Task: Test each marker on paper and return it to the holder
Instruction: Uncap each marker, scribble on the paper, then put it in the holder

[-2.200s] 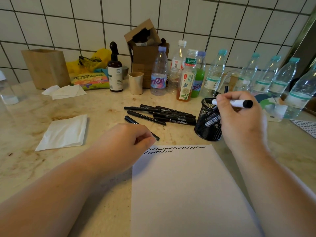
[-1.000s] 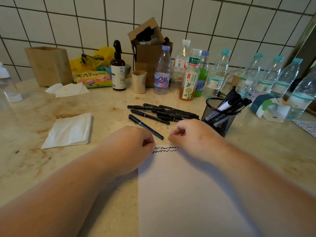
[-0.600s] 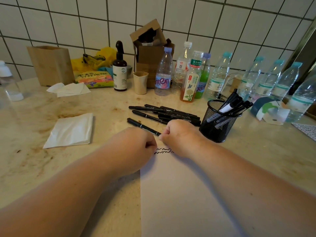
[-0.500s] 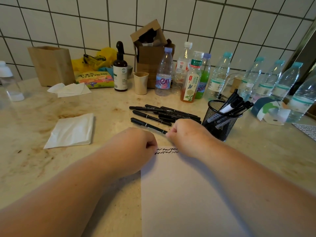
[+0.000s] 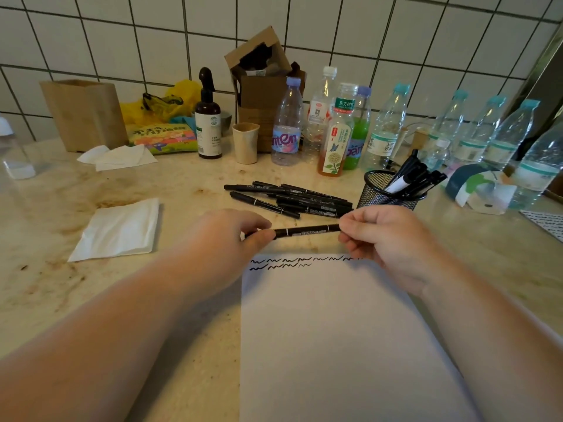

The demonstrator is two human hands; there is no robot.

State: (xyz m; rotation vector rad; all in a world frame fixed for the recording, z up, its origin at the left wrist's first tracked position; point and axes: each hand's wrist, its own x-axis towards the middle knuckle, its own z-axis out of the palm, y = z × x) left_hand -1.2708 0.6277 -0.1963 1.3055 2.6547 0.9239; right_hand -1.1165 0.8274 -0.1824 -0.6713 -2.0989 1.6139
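Nearest the person lies the sheet of paper [image 5: 344, 330], flat on the stone counter [image 5: 45, 284], bare except for two rows of black squiggles [image 5: 280, 263] along its far edge. The second row stops short, leaving room to its right for another mark.

Just past that far edge, both hands hold one black marker [image 5: 307, 230] level above the counter. Its long axis runs left to right, nearly parallel to the paper's far edge. The left hand [image 5: 225, 242] pinches the left end between curled fingers and thumb; the right hand [image 5: 387, 236] pinches the right end the same way. Neither is closer than the other, one to each end. The caps look to be on still, so I'd judge the coming move is a pull apart along that axis, one hand drawing a cap off. Which end will be uncapped, I cannot tell.

Further back and slightly left of the right hand, a loose pile of black markers [image 5: 292, 197] lies on the counter, most pointing left to right too; presumably these await testing. To the right of the pile, just beyond the right hand, stands the black mesh holder [image 5: 384, 193] with several markers leaning in it. Being on the right, it is an easier reach for that hand.
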